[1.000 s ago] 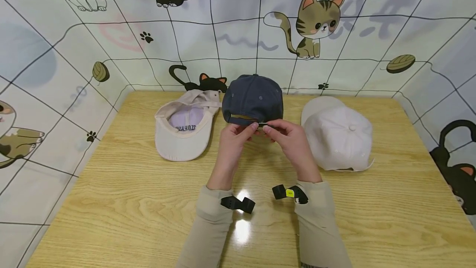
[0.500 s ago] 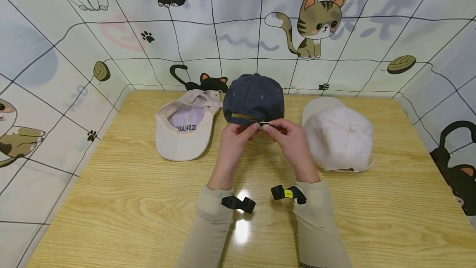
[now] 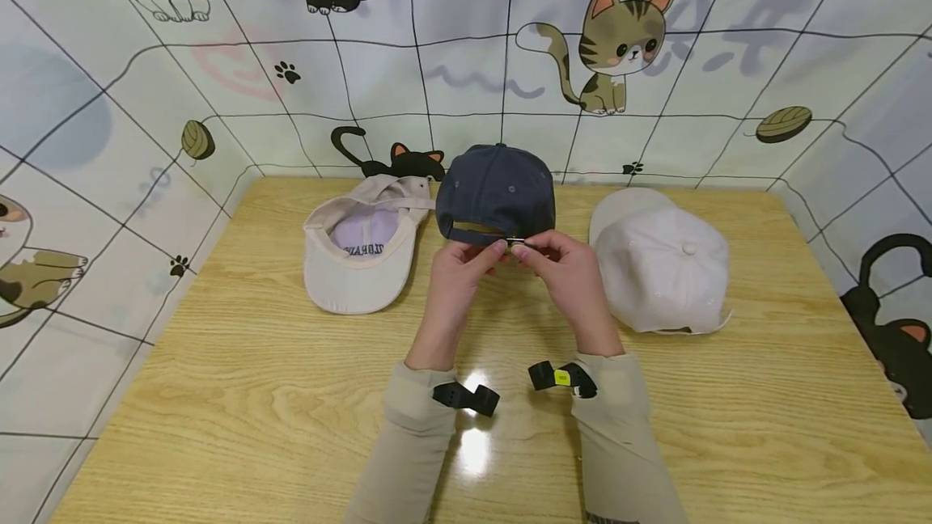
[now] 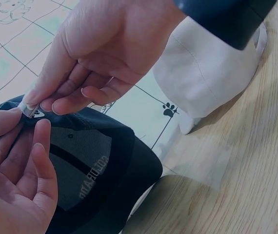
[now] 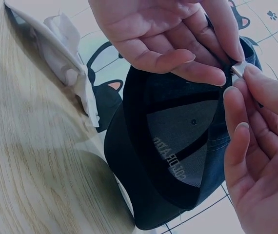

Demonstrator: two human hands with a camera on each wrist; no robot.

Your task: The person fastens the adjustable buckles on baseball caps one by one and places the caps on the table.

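Plainly, the left hand (image 3: 460,267) and right hand (image 3: 566,267) pinch the strap (image 3: 473,236) between thumbs and forefingers, at its metal buckle (image 3: 514,241), the remaining fingers loosely bent. Just beyond these fingertips stands the navy cap (image 3: 497,191), its back opening toward them, pale stitching (image 5: 168,158) showing inside. Close by the right fingers sits a white cap (image 3: 670,273), crown up; left of the left fingers lies a beige cap (image 3: 357,285), hollow side showing. Past all three hangs a cat-patterned cloth (image 3: 466,95).
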